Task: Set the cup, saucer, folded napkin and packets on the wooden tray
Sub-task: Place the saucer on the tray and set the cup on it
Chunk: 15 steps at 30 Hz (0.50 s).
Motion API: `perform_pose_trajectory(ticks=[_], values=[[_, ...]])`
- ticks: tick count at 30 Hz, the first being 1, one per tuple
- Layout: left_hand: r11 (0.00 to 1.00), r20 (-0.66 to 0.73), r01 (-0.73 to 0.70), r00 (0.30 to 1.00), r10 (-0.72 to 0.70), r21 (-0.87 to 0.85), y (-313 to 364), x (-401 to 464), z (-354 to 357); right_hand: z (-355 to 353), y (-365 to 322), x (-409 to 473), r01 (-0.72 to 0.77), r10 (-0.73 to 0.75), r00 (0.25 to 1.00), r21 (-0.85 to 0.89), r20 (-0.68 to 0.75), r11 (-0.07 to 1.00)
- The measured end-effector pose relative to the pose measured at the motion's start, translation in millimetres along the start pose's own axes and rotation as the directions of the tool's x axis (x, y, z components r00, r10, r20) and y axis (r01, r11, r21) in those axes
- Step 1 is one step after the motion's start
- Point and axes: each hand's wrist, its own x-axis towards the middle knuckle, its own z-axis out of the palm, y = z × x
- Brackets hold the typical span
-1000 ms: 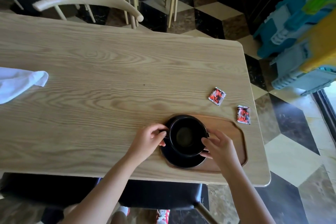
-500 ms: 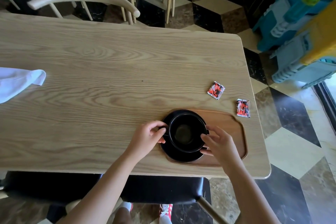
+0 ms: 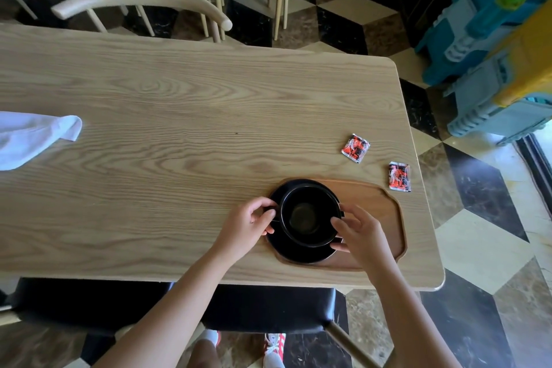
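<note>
Black cup sits upright on a black saucer, both on the left end of the wooden tray. The tray lies at the near right edge of the table.

Left hand is at the cup's left side, thumb and fingers curled in a pinch around what looks like the handle; the handle itself is mostly hidden, so the contact is hard to confirm. Right hand is at the cup's right side, fingers loosely spread and curved, fingertips at the cup's rim and wall, thumb low near the saucer's edge. It is not closed around anything.

Cup and saucer sit between the two hands. The right half of the tray, beyond the right hand, is bare wood.

Two red and white packets lie off the tray, on the table past the right hand: one packet further out, the second packet just beside the tray's far right corner, and it is unclear if it touches the rim.

White napkin lies far to the left of the left hand, at the table's left edge, well apart from the tray. It looks loosely bunched rather than neatly folded.
</note>
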Motion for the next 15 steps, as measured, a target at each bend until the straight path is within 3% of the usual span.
perform_pose_trajectory(ticks=[6,10,12,15], values=[[0.978,0.007,0.013,1.000,-0.015,0.209,13,-1,-5,-3,-10,-5,-0.023,0.021,1.000,-0.126,-0.014,0.992],[0.909,-0.087,-0.035,0.993,0.078,0.415,29,-10,-15,-10,-36,-15,0.050,-0.085,0.992,-0.311,-0.098,0.949],[0.823,-0.083,-0.047,0.990,0.113,0.566,40,-19,-20,-5,-52,-28,0.132,-0.193,0.979,-0.538,-0.059,0.832],[0.624,-0.095,-0.046,0.977,0.190,0.780,61,-40,-28,16,-77,-51,0.316,-0.326,0.933,-0.778,0.151,0.543]])
